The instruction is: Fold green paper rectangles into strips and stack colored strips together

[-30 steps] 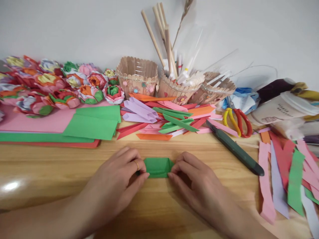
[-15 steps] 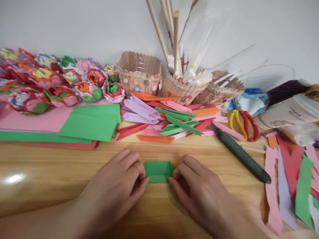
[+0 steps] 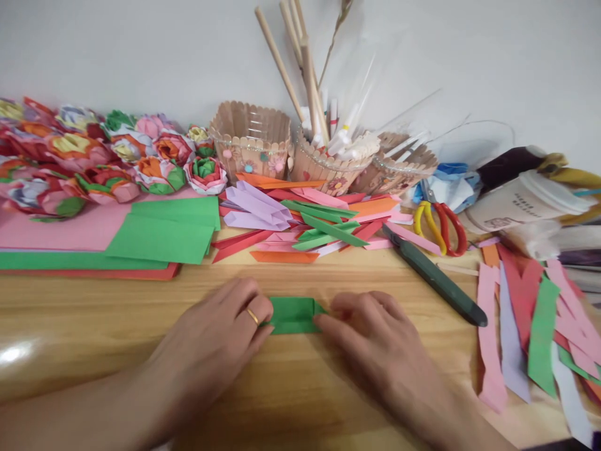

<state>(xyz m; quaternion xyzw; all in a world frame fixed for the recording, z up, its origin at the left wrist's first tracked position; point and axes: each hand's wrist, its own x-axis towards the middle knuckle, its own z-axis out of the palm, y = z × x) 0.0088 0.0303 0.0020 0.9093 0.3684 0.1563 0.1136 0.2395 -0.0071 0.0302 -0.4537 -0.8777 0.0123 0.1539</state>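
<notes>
A small folded strip of green paper (image 3: 293, 315) lies flat on the wooden table between both hands, its right end showing a creased, pointed corner. My left hand (image 3: 213, 347), with a ring on one finger, pinches the left end, which its fingertips cover. At the right end, my right hand (image 3: 380, 341) presses its thumb on the folded corner with its other fingers curled close by. Just behind the hands lies a pile of folded paper strips (image 3: 323, 224) in green, red, pink, orange and lilac.
Paper flowers (image 3: 79, 153) and stacked paper sheets (image 3: 159, 235) sit at the left. Decorated stick baskets (image 3: 256, 141) stand against the wall. A dark green utility knife (image 3: 436, 275), scissors (image 3: 441, 228), a lidded cup (image 3: 521, 203) and paper scraps (image 3: 542, 335) are at the right.
The view has shifted slightly to the right. My right hand's fingers have loosened and lifted off the paper's right end, leaving the thumb there. My left hand still grips the left end.
</notes>
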